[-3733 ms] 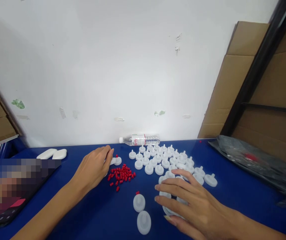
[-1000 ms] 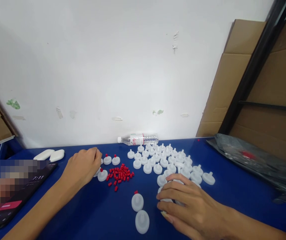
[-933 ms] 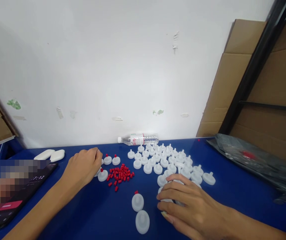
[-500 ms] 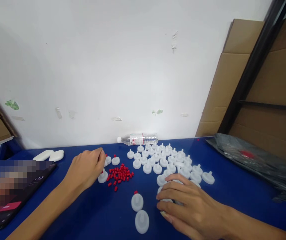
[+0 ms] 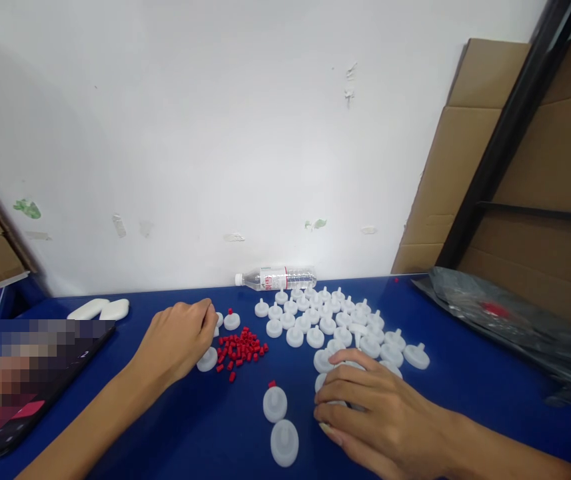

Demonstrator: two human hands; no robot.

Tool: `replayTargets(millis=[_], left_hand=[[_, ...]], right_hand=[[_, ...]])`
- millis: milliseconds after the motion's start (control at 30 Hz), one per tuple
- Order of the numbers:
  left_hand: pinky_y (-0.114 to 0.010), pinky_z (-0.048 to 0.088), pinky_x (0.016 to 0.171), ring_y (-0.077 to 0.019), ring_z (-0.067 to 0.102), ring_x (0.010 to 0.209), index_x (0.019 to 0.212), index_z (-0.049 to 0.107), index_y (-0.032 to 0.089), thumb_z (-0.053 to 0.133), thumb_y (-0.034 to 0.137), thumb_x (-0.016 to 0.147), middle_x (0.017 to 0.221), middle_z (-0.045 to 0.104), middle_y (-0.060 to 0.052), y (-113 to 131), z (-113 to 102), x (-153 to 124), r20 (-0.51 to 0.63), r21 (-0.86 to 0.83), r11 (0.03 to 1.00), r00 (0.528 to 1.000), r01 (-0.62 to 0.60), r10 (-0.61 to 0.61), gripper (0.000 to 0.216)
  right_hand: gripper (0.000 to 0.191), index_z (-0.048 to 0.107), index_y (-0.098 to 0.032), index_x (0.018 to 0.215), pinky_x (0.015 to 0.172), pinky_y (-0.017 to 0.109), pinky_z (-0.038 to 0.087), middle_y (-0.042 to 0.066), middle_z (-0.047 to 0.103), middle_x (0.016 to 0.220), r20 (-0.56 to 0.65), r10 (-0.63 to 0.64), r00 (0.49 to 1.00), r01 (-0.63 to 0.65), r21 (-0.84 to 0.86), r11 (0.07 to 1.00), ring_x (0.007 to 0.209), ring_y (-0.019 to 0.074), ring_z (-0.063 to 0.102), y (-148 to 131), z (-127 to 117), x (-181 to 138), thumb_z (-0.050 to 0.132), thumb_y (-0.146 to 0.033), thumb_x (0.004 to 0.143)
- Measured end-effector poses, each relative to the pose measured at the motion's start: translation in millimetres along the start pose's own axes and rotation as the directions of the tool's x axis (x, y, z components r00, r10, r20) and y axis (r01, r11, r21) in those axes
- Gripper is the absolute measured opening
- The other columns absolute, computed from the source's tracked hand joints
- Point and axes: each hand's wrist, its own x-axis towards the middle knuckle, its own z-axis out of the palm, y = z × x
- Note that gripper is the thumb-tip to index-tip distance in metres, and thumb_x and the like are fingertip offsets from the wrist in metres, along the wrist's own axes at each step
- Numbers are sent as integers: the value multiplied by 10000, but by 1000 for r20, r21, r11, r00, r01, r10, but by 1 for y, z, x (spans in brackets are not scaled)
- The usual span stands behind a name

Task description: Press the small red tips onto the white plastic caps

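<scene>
My left hand (image 5: 179, 339) rests on the blue table (image 5: 465, 400) with its fingers curled under; whatever they pinch is hidden. It lies beside a heap of small red caps (image 5: 240, 348) and touches white discs, one bearing a red cap (image 5: 232, 321), another (image 5: 208, 360) at its knuckles. My right hand (image 5: 372, 408) is curled over white discs at the near edge of a large group of white stemmed discs (image 5: 335, 320). Two more white discs (image 5: 275, 403) (image 5: 284, 442) lie just left of it, the farther one next to a lone red cap.
A clear plastic bottle (image 5: 275, 278) lies on its side against the white wall. Two white oval pieces (image 5: 98, 309) and a dark phone (image 5: 30, 393) are at the left. A black plastic bag (image 5: 510, 320) and cardboard sheets (image 5: 485, 160) fill the right.
My left hand has slid right toward the red caps and now covers some of the capped discs. My right hand's fingers, spread earlier, have curled over the discs and stayed put.
</scene>
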Motion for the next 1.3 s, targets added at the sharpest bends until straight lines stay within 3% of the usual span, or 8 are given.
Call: replayTargets(millis=[267,833,1300], left_hand=[[-329,261,584,-284,686,740,808,561,231,252,282,1015,744,693,-76,5,1,-1,23,48,999,1000,-9,8,375],[-356,437,663,-326,727,860,936,602,207,227,269,1022,883,737,-120,1,7,0,117,76,993,990,-87,78,390],[-335,292,586,-282,696,753,839,544,226,222,279,1031,806,707,-84,-2,-2,-1,32,54,998,999,-38,37,379]], right_hand=[[124,686,-145,1065,1042,387,428,38,747,961,7,1,1000,-1,-4,1000,871,163,658,0,0,0,603,-147,973],[118,675,-154,1040,1023,391,446,30,745,942,32,4,999,-4,-23,1000,870,156,660,-2,-1,1,571,-148,984],[113,674,-151,1023,1010,373,438,34,742,927,43,-7,999,7,-9,1000,861,159,657,-2,-2,2,564,-156,998]])
